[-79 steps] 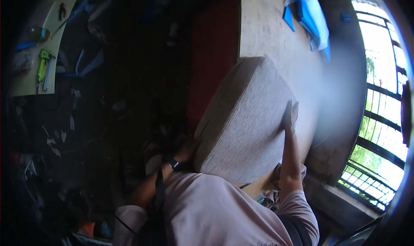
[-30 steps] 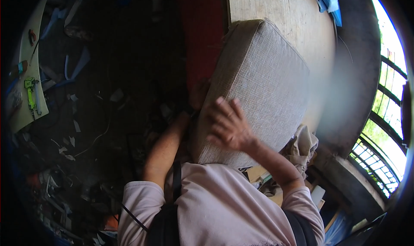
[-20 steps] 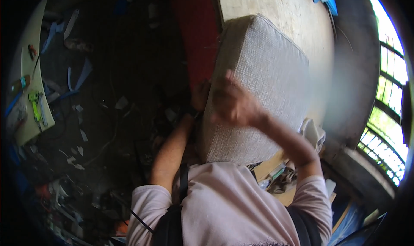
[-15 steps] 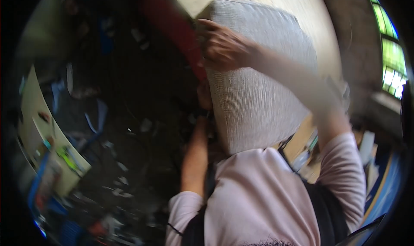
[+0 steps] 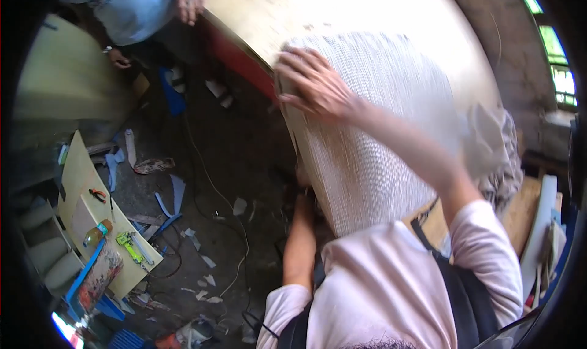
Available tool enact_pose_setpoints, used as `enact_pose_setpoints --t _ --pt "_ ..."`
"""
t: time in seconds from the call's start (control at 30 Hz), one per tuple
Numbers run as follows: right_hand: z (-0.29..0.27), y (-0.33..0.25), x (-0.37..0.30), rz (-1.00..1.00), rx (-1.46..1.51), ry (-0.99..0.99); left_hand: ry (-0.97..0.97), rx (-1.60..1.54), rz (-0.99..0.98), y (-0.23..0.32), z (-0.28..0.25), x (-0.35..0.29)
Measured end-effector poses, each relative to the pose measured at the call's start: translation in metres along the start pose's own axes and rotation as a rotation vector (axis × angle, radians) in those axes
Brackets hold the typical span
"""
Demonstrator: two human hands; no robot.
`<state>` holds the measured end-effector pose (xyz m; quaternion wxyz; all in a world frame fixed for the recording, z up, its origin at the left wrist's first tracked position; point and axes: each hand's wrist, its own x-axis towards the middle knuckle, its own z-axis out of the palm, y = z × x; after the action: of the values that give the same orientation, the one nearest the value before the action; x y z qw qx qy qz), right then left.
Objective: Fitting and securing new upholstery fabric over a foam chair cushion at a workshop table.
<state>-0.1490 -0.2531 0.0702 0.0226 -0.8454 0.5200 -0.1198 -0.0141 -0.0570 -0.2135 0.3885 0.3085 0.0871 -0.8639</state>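
A large block-shaped cushion (image 5: 379,141) covered in pale grey, ribbed woven fabric lies in front of me, its near end against my chest. My right hand (image 5: 318,89) rests across its far left corner, fingers stretched out over the fabric and the edge. Lower down, along the cushion's left side, is my left hand (image 5: 303,174). It is in shadow and partly hidden by the cushion, so its fingers cannot be made out.
The cushion lies on a pale tabletop (image 5: 257,12). A co-worker's hand (image 5: 191,3) hangs by its far left edge. At left, a board (image 5: 73,184) carries orange-handled pliers (image 5: 97,195), a bottle (image 5: 98,233) and a green tool (image 5: 129,246). Scraps and a cord (image 5: 229,196) litter the floor. Crumpled cloth (image 5: 495,144) lies at right.
My right hand has gone from a bent grip at the cushion's left edge to lying spread over its corner. The view has shifted, bringing the co-worker into sight at the upper left.
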Motion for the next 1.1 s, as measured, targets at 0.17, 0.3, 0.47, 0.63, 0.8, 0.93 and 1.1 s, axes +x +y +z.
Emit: enact_pose_setpoints --t 0.17,0.3,0.47,0.63,0.8,0.93,1.1 --pt "-0.039 0.046 -0.063 0.682 -0.046 -0.096 -0.080 0.534 0.136 0.093 0.117 -0.018" --pt "-0.013 0.067 -0.034 0.589 -0.107 -0.048 0.276 1.080 0.613 0.067 0.131 -0.007" --pt "-0.014 0.073 -0.034 0.459 -0.127 -0.072 0.398 0.774 0.608 0.026 0.136 -0.020" --pt "-0.034 0.005 -0.036 0.094 -0.027 -0.176 0.422 0.519 0.790 -0.052 0.107 -0.073" --pt "-0.033 -0.003 -0.054 0.071 -0.015 -0.151 0.494 0.725 1.154 -0.049 0.128 -0.100" --pt "-0.018 -0.003 -0.058 0.002 0.021 -0.106 0.625 1.038 1.349 0.044 0.142 -0.102" --pt "-0.018 -0.001 -0.065 0.000 0.003 -0.089 0.605 1.001 1.207 0.068 0.105 -0.046"
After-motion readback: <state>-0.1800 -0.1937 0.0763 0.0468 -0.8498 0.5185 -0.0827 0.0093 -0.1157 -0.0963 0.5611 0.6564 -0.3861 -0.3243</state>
